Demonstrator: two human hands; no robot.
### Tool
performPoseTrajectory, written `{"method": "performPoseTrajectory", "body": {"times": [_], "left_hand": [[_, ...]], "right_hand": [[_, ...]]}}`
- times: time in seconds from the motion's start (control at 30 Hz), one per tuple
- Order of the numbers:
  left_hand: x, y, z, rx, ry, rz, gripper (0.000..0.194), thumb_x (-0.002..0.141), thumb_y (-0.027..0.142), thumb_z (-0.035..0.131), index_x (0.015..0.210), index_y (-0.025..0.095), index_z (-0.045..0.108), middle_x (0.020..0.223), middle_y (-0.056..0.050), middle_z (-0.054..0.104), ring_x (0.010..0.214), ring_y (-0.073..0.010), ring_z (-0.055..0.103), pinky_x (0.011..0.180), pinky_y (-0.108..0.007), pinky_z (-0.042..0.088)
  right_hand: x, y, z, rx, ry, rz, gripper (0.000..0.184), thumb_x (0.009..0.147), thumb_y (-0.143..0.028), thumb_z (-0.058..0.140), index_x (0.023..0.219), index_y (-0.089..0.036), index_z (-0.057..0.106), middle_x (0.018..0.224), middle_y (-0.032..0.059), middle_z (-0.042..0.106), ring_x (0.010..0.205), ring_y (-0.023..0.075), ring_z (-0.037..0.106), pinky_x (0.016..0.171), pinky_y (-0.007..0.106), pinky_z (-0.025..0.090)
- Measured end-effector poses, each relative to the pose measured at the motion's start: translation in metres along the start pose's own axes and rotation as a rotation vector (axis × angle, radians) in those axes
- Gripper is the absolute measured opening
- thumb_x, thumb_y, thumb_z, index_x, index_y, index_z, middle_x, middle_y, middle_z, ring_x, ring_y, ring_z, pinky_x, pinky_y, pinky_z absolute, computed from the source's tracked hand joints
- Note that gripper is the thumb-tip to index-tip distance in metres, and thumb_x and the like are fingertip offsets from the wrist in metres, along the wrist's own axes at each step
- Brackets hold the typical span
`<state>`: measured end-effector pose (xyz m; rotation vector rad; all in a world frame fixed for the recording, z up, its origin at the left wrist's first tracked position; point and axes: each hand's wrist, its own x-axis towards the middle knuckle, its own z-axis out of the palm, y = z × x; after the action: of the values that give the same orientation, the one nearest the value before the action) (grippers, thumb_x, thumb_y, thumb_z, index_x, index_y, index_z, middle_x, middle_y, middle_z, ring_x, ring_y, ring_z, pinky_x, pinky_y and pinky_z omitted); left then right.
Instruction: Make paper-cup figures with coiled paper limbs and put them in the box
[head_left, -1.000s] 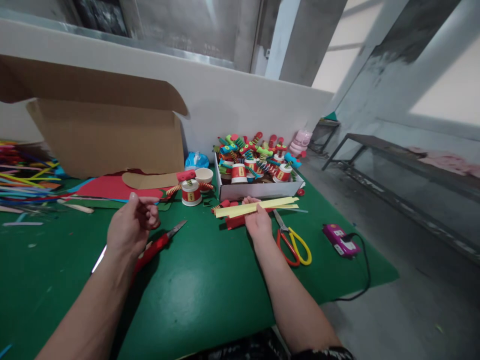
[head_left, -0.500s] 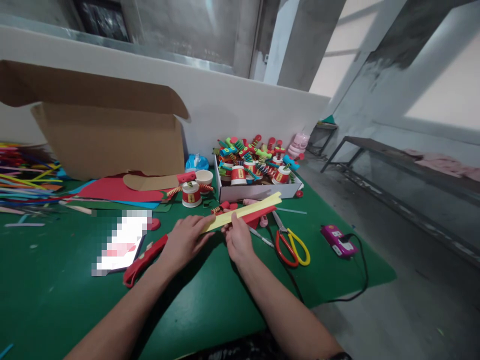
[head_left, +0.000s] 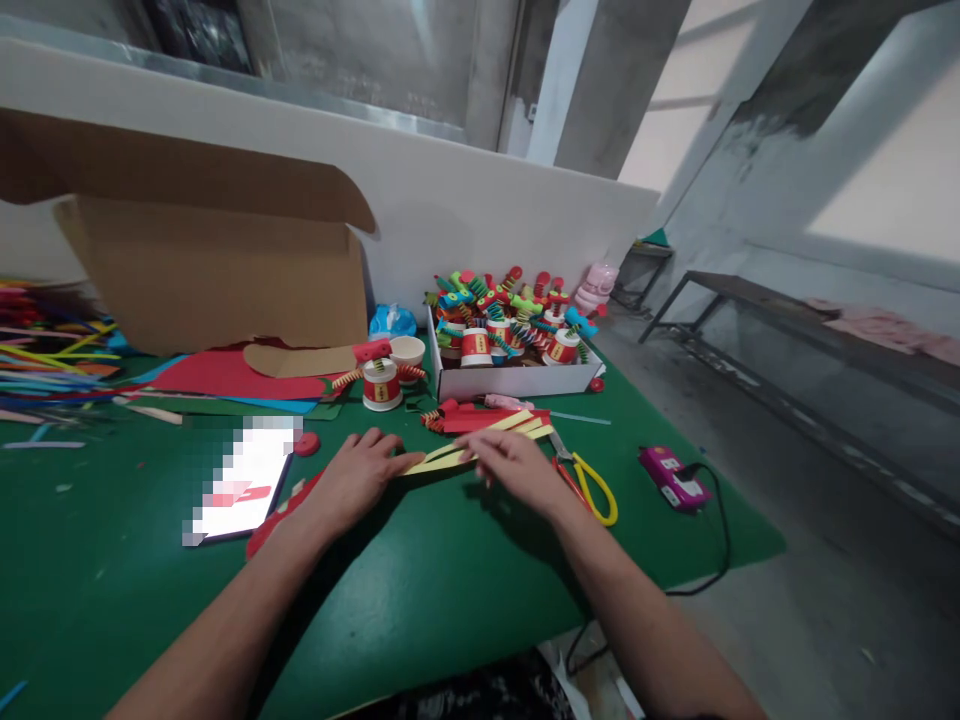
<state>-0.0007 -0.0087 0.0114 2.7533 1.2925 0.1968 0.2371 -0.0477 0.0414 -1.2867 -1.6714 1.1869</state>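
Observation:
My left hand [head_left: 356, 480] pinches the left end of several pale yellow paper strips [head_left: 442, 463], held low over the green table. My right hand [head_left: 517, 468] is closed at the middle of the strips, its fingertips against them; they fan slightly apart there. Just behind lies a red strip [head_left: 469, 420] beside small red coiled pieces [head_left: 435, 420]. Scissors [head_left: 600, 492] with a red and a yellow handle lie at my right wrist, partly covered by it. A red-handled knife [head_left: 281, 515] is partly hidden under my left forearm.
A white box [head_left: 517, 382] holds several paper-cup figures; another cup figure [head_left: 382, 388] stands left of it. A phone [head_left: 247, 485], a red disc [head_left: 306, 444], a cardboard box [head_left: 232, 270], coloured strips [head_left: 52, 350] and a purple device [head_left: 673, 478] with a cable lie around.
My left hand came from the left onto the strips' left end. My right hand carried the yellow strips nearer, then shifted its grip. The red strip now lies on the table.

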Motion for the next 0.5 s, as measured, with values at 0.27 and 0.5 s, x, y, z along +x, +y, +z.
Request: {"method": "performPoseTrajectory", "body": {"times": [0.27,0.5], "left_hand": [[-0.020,-0.003,-0.010,-0.158,-0.114,0.010,0.070,0.077,0.024,0.053,0.144,0.033,0.039,0.143,-0.008,0.049,0.126,-0.0307,0.044,0.099,-0.048,0.036],[-0.011,0.008,-0.007,-0.136,-0.059,0.040,0.046,0.091,0.038,0.045,0.137,0.034,0.049,0.144,-0.009,0.049,0.127,-0.0314,0.044,0.099,-0.051,0.036]], "right_hand": [[0.059,0.035,-0.060,-0.805,-0.072,-0.244,0.029,0.091,-0.019,0.046,0.111,-0.020,0.068,0.117,0.0115,0.066,0.114,0.0240,0.055,0.101,0.043,0.037],[0.072,0.039,-0.049,-1.090,-0.084,-0.083,0.034,0.084,-0.011,0.056,0.115,-0.018,0.066,0.117,0.0137,0.066,0.105,0.0259,0.057,0.089,0.037,0.040]]}}
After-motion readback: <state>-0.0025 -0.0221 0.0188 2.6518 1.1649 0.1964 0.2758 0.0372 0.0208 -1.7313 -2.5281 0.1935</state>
